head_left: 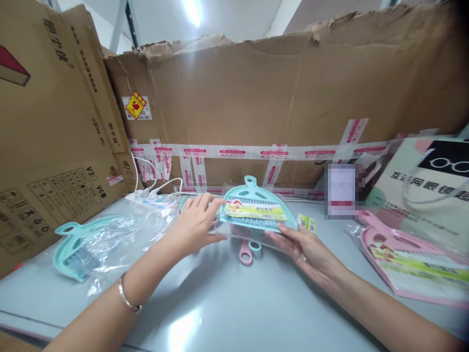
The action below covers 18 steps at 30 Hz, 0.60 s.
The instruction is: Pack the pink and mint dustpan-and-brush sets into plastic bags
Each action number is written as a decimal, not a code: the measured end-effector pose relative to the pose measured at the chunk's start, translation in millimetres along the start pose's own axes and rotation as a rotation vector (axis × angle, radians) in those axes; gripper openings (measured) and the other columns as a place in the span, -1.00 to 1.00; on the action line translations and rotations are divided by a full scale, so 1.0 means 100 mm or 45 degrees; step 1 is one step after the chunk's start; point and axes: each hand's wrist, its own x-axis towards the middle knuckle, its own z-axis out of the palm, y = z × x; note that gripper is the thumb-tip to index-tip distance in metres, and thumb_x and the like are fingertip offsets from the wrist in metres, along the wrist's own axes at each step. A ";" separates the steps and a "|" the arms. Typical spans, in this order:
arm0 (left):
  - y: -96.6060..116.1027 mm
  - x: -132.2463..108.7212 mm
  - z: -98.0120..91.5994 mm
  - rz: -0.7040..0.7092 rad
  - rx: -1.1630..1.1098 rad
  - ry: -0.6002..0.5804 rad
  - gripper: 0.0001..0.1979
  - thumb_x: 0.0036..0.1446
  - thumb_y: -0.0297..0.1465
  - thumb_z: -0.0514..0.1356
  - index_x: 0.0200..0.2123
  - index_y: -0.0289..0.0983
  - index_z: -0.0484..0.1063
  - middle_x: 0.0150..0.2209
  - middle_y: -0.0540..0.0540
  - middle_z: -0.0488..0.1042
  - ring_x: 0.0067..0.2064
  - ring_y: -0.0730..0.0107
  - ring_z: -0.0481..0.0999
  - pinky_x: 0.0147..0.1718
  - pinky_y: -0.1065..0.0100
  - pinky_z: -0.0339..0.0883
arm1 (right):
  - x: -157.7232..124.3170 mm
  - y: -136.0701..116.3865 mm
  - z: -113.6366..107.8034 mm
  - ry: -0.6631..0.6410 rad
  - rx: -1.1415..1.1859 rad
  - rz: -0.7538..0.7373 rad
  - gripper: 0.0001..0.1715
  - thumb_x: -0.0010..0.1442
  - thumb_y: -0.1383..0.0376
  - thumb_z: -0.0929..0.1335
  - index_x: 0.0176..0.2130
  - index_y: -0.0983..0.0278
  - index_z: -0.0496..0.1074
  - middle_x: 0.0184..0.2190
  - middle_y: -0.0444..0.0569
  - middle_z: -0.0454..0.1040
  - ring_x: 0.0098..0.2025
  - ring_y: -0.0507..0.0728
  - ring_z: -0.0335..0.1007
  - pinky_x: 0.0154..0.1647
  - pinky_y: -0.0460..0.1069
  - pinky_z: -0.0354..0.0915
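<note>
Dustpan (251, 191): mint green, in clear bag, centre of frame; grey-bristled brush (256, 225) beneath yellow-green label (256, 210). Right hand (308, 249) pinching lower right corner, thumb above. Left hand (200, 222) at left edge, thumb and fingers spread.

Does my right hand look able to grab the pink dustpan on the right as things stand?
Probably not: the right hand grips a packaged turquoise dustpan. Otherwise, nothing visible blocks its way to the pink dustpan.
</note>
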 end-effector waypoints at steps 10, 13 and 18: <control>-0.01 0.06 0.25 -0.100 -1.163 0.054 -0.69 0.08 -0.31 0.15 -0.06 -0.07 0.43 -0.02 -0.09 0.42 0.01 0.26 0.37 0.00 0.25 0.23 | -0.06 -0.05 0.01 -0.240 -0.144 -0.113 -0.56 -0.06 0.34 0.45 -0.14 0.28 0.36 -0.13 0.02 0.50 -0.19 0.13 0.49 -0.19 -0.08 0.44; -0.01 0.07 0.27 -0.182 -1.214 0.171 -0.74 0.09 -0.33 0.15 -0.12 -0.08 0.48 -0.05 -0.05 0.47 -0.01 0.31 0.40 0.06 0.27 0.18 | -0.07 -0.06 -0.02 -0.447 -0.158 -0.177 -0.11 -0.09 0.15 0.46 0.16 0.09 0.08 0.06 0.04 0.35 -0.10 0.17 0.44 -0.08 0.06 0.37; 0.04 0.06 0.29 -0.290 -1.270 0.261 -0.78 0.06 -0.35 0.18 -0.19 -0.14 0.52 -0.10 -0.06 0.51 -0.01 0.29 0.40 0.05 0.23 0.21 | -0.01 -0.02 -0.06 -0.573 -0.322 -0.413 0.35 -0.37 0.32 0.57 0.23 -0.04 -0.16 0.23 0.07 0.07 0.06 0.22 0.30 0.01 0.14 0.28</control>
